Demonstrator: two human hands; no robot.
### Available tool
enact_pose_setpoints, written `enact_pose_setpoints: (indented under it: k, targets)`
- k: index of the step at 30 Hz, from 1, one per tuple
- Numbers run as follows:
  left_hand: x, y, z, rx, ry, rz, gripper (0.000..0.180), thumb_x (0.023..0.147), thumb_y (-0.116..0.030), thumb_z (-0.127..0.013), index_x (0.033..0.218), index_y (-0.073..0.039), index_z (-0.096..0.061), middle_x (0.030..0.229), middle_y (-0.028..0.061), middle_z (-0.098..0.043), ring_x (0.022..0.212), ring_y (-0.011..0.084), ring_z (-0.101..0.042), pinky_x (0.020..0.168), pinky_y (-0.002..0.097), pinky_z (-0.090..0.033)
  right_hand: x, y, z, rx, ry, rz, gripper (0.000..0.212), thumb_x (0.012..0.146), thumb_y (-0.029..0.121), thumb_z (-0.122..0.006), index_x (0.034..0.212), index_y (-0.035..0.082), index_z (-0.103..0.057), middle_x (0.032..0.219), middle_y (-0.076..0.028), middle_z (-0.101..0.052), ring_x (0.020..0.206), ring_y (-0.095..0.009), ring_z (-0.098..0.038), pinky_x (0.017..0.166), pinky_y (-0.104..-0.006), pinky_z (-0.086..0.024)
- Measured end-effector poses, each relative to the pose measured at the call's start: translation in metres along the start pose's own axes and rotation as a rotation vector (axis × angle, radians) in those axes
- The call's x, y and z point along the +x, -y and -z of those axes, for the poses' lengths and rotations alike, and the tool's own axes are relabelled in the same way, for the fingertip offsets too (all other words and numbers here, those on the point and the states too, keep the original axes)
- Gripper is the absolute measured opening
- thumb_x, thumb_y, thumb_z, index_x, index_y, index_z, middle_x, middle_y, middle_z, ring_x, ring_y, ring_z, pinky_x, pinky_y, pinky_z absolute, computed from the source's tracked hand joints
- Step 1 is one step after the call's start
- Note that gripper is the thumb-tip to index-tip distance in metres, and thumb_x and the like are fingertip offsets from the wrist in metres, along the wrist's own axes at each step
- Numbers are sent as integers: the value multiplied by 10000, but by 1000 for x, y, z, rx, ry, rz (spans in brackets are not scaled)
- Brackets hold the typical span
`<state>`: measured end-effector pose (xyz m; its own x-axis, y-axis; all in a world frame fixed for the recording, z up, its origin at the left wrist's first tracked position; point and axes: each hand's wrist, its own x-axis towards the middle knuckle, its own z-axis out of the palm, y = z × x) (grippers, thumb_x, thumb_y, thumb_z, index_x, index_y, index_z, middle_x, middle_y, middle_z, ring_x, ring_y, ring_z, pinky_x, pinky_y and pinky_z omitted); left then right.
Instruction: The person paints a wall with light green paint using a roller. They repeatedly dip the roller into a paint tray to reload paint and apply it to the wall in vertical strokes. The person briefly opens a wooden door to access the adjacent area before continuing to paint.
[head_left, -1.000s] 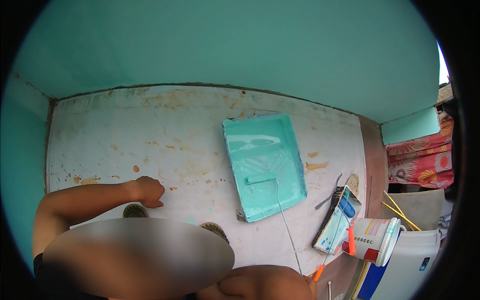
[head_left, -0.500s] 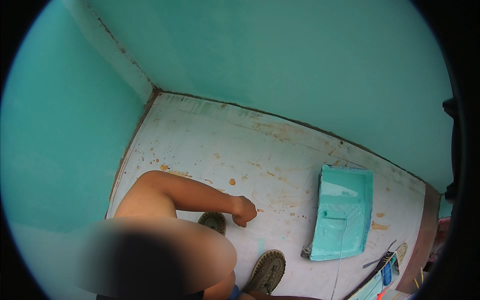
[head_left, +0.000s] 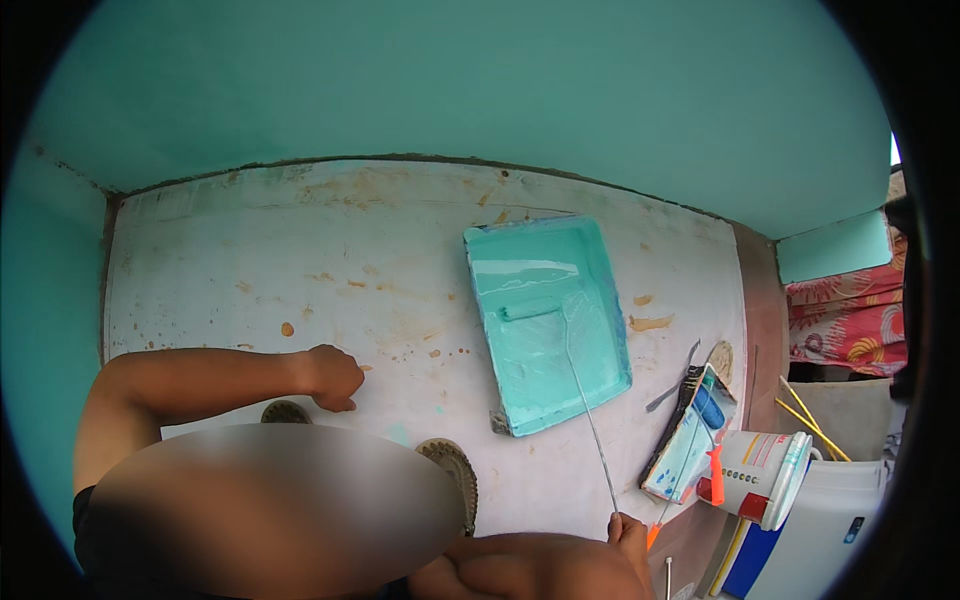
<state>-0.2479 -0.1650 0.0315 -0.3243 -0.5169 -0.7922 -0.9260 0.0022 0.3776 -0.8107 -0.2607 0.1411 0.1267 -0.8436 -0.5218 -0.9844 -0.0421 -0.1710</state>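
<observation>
A small paint roller [head_left: 531, 309] coated in teal paint lies in a large teal paint tray [head_left: 610, 300] on the floor. Its long thin wire rod runs over the tray's near side to my right hand [head_left: 628, 543], whose fingers are closed round the end, hiding the grip. Pale teal paint pools in the far part of the tray. My left hand [head_left: 337, 378] hangs in a loose fist over the floor left of the tray, apart from it, with nothing visible in it. Below, a shoe [head_left: 455, 480] shows beside a large blurred patch.
Teal walls [head_left: 480, 90] meet the stained pale floor covering [head_left: 220, 270]. Right of the big tray are a smaller tray [head_left: 675, 455] with a blue roller [head_left: 709, 406] and orange handles, a white bucket [head_left: 765, 470], yellow sticks [head_left: 815, 425] and a red patterned cloth [head_left: 845, 325].
My view has swung right, so the tray sits further left in it and the bucket and cloth now show. My right hand has come into view on the roller's rod. My left hand stays in a fist.
</observation>
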Motion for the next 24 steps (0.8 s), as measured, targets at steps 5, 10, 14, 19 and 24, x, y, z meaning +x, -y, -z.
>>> enact_pose_setpoints:
  k: [5,10,14,19,24]
  targets:
    - [4,1,5,-50,-39,50,430,889,-397,-619,914,23,-707,941,202,-707,907,365,-684,799,460,-542,-28,-43,10,371,101,8,429,994,240,-520,644,-9,-505,533,-7,-418,544,-93,-363,490,-345,-321]
    - [1,15,-6,-6,30,91,430,886,-405,-621,929,12,-714,924,200,-711,901,359,-688,800,461,-542,-72,-86,-1,229,30,-66,428,993,240,-523,648,-13,-514,532,-9,-425,544,-94,-372,491,-344,-329]
    - [8,18,-3,9,41,91,417,881,-395,-623,931,8,-716,929,199,-711,905,359,-689,802,462,-542,-63,-65,6,256,-2,12,427,993,240,-525,651,-17,-521,531,-11,-431,545,-94,-378,492,-343,-335]
    - [17,10,8,4,-52,25,418,885,-398,-618,913,7,-714,915,204,-709,894,371,-687,801,466,-542,1,2,6,26,9,-14,394,988,244,-508,699,-20,-551,530,-208,-497,450,-320,-455,504,-430,-390]
    - [3,11,0,-75,-68,71,444,897,-421,-603,915,10,-709,885,209,-705,886,383,-684,795,476,-539,-14,-6,12,35,5,-50,446,1010,239,-505,641,-10,-498,511,7,-422,498,-109,-352,462,-346,-305]
